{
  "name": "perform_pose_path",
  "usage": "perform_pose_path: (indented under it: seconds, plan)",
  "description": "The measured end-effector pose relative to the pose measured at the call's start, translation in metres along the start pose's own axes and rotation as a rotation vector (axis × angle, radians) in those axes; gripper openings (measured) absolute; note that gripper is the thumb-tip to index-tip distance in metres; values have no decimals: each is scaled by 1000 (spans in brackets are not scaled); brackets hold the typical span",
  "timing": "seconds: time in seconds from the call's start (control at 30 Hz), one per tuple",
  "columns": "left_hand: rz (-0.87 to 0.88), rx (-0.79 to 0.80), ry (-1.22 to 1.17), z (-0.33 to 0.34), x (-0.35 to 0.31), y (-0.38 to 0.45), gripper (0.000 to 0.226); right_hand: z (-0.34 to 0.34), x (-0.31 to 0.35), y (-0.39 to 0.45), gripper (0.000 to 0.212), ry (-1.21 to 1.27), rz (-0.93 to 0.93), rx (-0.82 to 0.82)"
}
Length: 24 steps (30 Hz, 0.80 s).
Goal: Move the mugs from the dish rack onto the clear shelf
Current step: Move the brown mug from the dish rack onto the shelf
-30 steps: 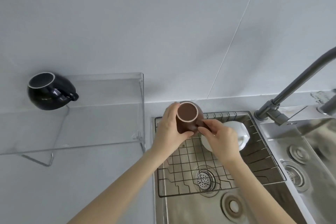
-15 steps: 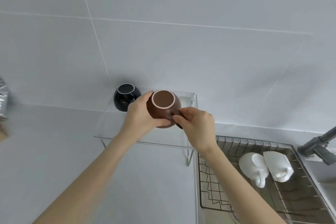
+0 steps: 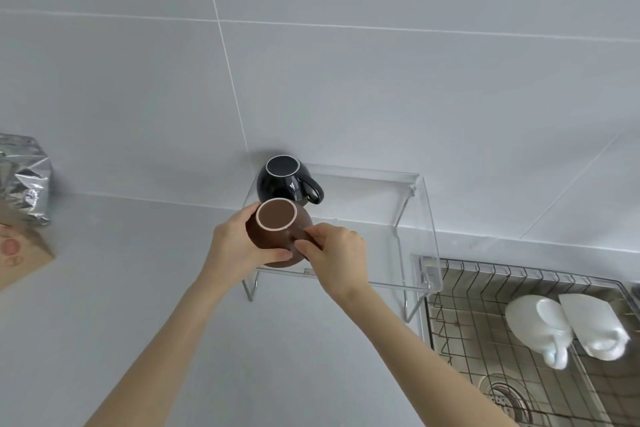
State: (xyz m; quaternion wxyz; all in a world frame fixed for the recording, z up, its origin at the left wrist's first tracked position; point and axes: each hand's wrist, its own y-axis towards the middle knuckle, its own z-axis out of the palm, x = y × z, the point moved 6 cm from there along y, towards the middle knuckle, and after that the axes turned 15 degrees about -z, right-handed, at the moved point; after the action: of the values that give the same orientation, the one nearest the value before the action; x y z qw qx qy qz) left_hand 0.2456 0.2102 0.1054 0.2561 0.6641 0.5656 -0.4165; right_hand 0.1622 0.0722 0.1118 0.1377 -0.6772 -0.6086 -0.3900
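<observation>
Mug in brown point(image 3: 277, 236), upside down, gripped by both my hands: left hand point(image 3: 235, 246) around its side, right hand point(image 3: 337, 253) pinching its handle, over the clear shelf's point(image 3: 398, 253) near-left edge, just beside the black mug point(image 3: 285, 180).

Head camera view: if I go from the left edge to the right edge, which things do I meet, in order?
silver foil bag → left hand → brown mug → right hand → dish rack → two white mugs lying in it. The black mug and the clear shelf overlap the hands in this order, so I leave them out.
</observation>
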Motion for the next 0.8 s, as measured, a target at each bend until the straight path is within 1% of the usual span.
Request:
perform_pose_path:
  seconds: [0.1,0.23,0.3,0.47,0.53,0.57,0.6,0.67,0.73,0.8]
  plan:
    - [-23,17,6,-1,5,7,80,5,0,2,14,-9,9,-11]
    - [-38,30,22,-3,11,11,90,9,0,3,16,-5,7,-5]
    - [-39,35,31,-3,12,11,91,10,0,2,17,-3,0,-10]
    - [-44,57,49,-3,7,6,85,8,-1,0,15,26,0,-17]
    - [-32,58,97,-1,-2,0,76,6,-4,-3,16,125,29,3]
    - [-9,37,137,-1,-10,-5,71,6,-6,-5,19,193,48,29]
    - [25,0,178,1,-21,-11,70,3,-8,-8,26,246,65,56]
    - [117,-62,207,12,-48,-29,84,-15,-17,-15,39,271,65,74]
    - [225,-72,175,32,-77,-50,94,-43,-30,-23,42,251,41,23]
    - [324,-10,130,62,-102,-70,90,-77,-47,-37,39,230,38,-52]
